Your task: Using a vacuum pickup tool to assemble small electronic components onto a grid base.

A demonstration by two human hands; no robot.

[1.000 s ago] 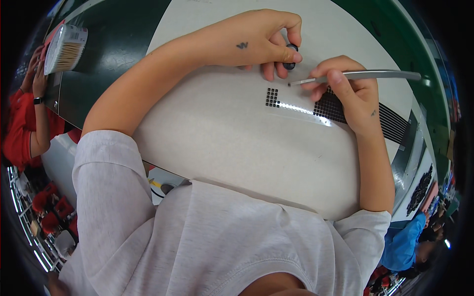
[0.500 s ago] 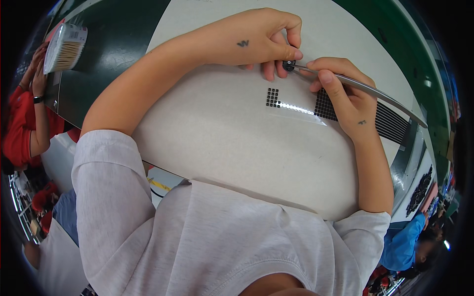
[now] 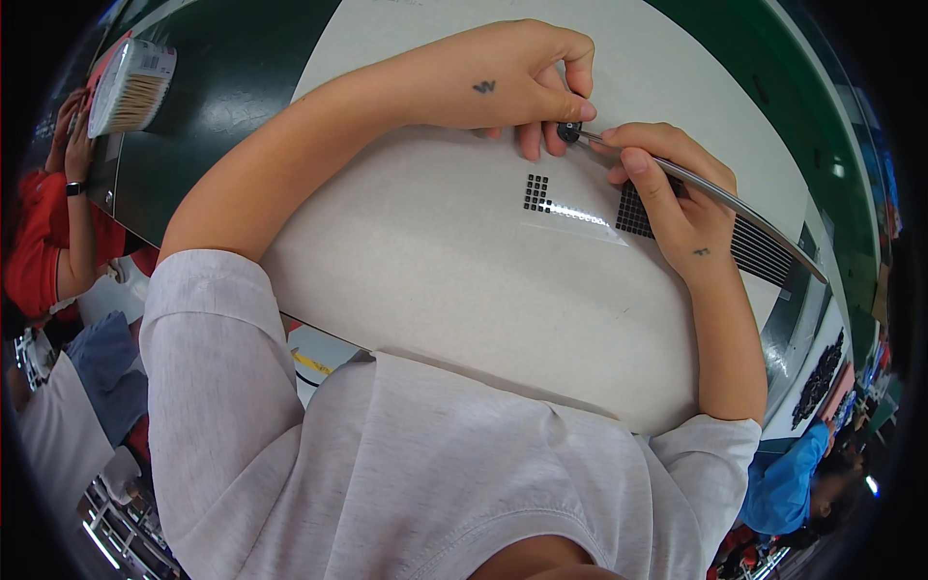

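Two bare hands met over a white sheet (image 3: 416, 261) laid on a dark green table (image 3: 222, 106). The left hand (image 3: 503, 82) was curled, thumb and forefinger pinched on a small black round part (image 3: 567, 131) at the far edge of the sheet. The right hand (image 3: 667, 188) gripped long metal tweezers (image 3: 715, 198) between thumb and fingers, pen-fashion; the tweezer tip touched the black part, and the handle ran off to the right past the wrist. Just below the hands, a small block of tiny black squares (image 3: 536, 191) lay on a clear strip (image 3: 580, 215) stuck to the sheet. A larger grid of black squares (image 3: 633, 213) sat partly under the right hand, touching it. A dark ribbed strip (image 3: 759, 256) lay farther right. A clear box of pale sticks (image 3: 130, 85) stood at the table's far left, well apart from the hands. A person in a red sleeve (image 3: 34, 261) sat at the left edge. A tray of dark pieces (image 3: 820, 372) showed at the right rim.
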